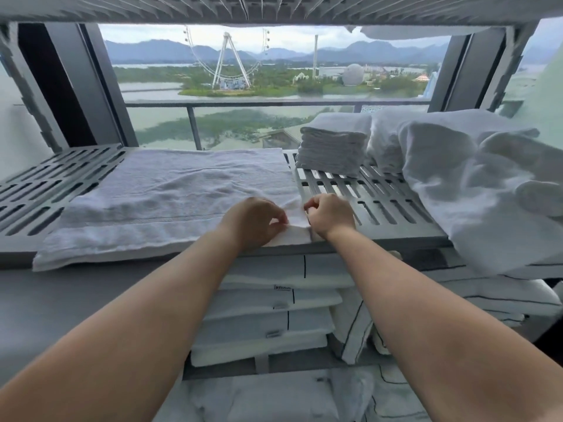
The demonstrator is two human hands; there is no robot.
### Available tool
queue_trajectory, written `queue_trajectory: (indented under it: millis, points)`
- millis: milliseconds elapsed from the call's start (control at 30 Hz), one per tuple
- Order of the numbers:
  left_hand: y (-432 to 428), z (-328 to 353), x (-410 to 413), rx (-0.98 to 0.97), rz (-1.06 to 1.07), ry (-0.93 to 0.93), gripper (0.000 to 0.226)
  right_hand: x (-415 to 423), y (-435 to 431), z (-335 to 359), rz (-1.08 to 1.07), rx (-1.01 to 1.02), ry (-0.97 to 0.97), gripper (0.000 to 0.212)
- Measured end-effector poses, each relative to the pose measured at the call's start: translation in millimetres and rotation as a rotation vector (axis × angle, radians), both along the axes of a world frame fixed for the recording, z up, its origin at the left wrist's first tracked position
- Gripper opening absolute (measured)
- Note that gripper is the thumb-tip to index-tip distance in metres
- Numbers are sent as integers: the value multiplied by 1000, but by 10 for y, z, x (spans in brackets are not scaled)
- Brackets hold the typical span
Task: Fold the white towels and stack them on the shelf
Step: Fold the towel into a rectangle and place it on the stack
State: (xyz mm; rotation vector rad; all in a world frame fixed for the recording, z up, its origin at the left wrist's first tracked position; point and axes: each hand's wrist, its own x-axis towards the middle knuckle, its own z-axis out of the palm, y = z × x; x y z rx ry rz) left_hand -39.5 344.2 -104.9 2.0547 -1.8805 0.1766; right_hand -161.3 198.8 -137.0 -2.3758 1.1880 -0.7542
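Since the towel you're folding lies flat over the left half of the shelf with its front edge hanging past the lip, watch that side first. Tug too hard and I'd guess the whole thing slides off toward you.

Your left hand and right hand are both curled at the near right corner, each pinching the cloth, nearly touching each other. If one pinch slips mid-fold, the corners probably won't line up and you get a lopsided fold.

Further right, a careless sweep of your right arm could knock the folded stack at the back, or drag down the loose heap, which droops over the shelf's front edge.

Counts:
- one towel spread flat
- two hands on it
- one folded stack (layers too thin to count)
- one loose heap (can't tell how many towels)
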Motion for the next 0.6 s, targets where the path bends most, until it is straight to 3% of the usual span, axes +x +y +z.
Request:
queue_trajectory:
  millis: [167, 367, 533, 600]
  points:
    - [47, -8, 8, -68, 21, 146, 14, 23, -2, 26, -17, 85, 7, 20]
    - [79, -42, 66, -139, 36, 337, 8, 34, 39, 39, -28, 58, 50, 23]
    - [149, -104, 63, -8, -54, 294, 12, 27, 18, 18, -22, 53, 33, 25]
    - [170, -81, 39, 59, -70, 211, 27, 22, 17, 12, -20, 58, 26, 25]
